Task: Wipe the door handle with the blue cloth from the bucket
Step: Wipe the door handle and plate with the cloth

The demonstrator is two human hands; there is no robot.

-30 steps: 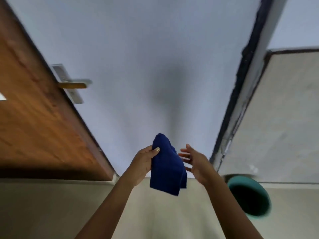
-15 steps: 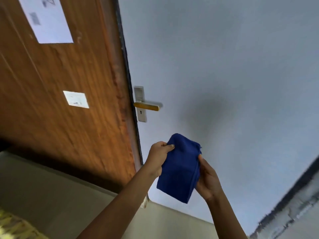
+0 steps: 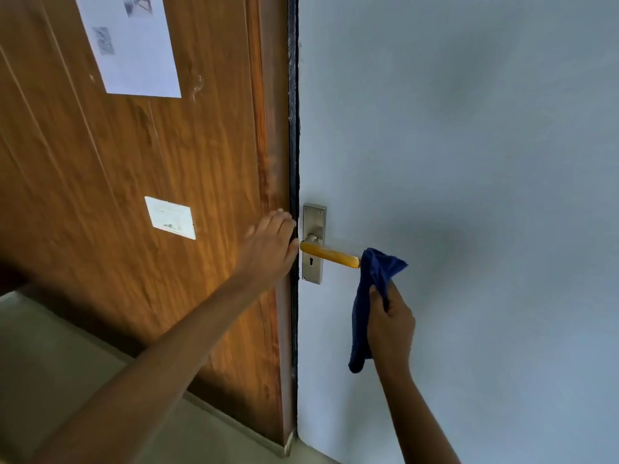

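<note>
A brass lever door handle (image 3: 330, 254) sticks out from a steel backplate (image 3: 314, 226) on the pale door face. My right hand (image 3: 390, 324) is closed around the blue cloth (image 3: 368, 296); the cloth's top corner touches the free end of the lever and the rest hangs down below my fist. My left hand (image 3: 269, 247) lies flat with fingers apart on the wooden door (image 3: 150, 162), its fingertips at the dark door edge just left of the backplate. The bucket is out of view.
A white printed sheet (image 3: 129, 45) and a small white label (image 3: 170, 217) are stuck on the wooden door. The dark door edge (image 3: 293, 128) runs vertically down the middle. Beige floor (image 3: 50, 346) lies at the lower left.
I have stepped closer to the door. My left hand let go of the cloth and went to the door edge. My right hand carried the cloth up to the lever's tip.
</note>
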